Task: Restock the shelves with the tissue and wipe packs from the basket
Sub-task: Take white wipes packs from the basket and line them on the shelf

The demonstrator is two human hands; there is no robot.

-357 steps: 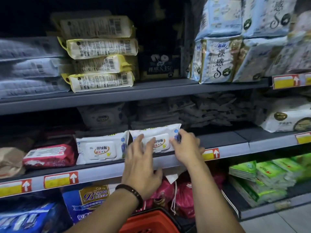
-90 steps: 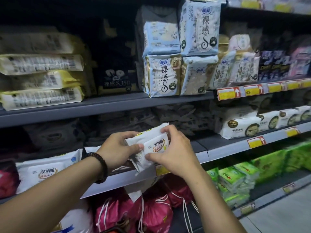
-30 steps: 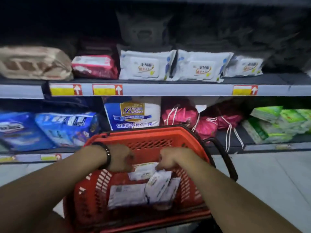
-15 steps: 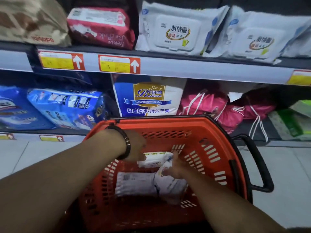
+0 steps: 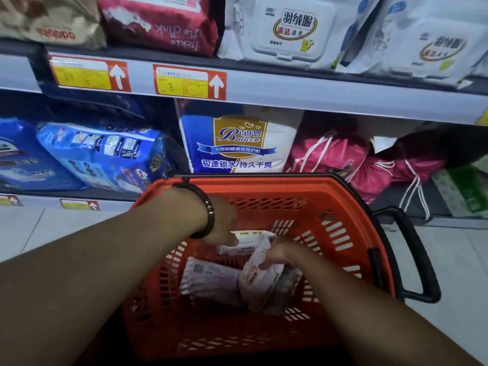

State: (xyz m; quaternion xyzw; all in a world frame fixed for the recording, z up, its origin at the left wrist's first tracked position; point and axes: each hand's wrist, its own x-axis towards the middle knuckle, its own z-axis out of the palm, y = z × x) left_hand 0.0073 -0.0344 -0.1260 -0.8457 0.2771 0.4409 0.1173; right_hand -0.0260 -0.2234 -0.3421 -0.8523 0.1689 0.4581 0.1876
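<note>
Head: hands (image 5: 224, 227) on packs (image 5: 257, 282) in basket (image 5: 343, 196).

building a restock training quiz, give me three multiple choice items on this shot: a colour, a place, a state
1. What colour is the basket? A) blue B) orange-red C) green
2. Where are the left hand and right hand? A) on the upper shelf B) on the floor C) inside the basket
3. The white wipe pack with the oval logo is: A) gripped by the right hand B) lying on the floor C) standing on a shelf
Answers: 1 B, its slotted walls are orange-red. 2 C, both reach below its rim. 3 A, fingers curl round it.
</note>
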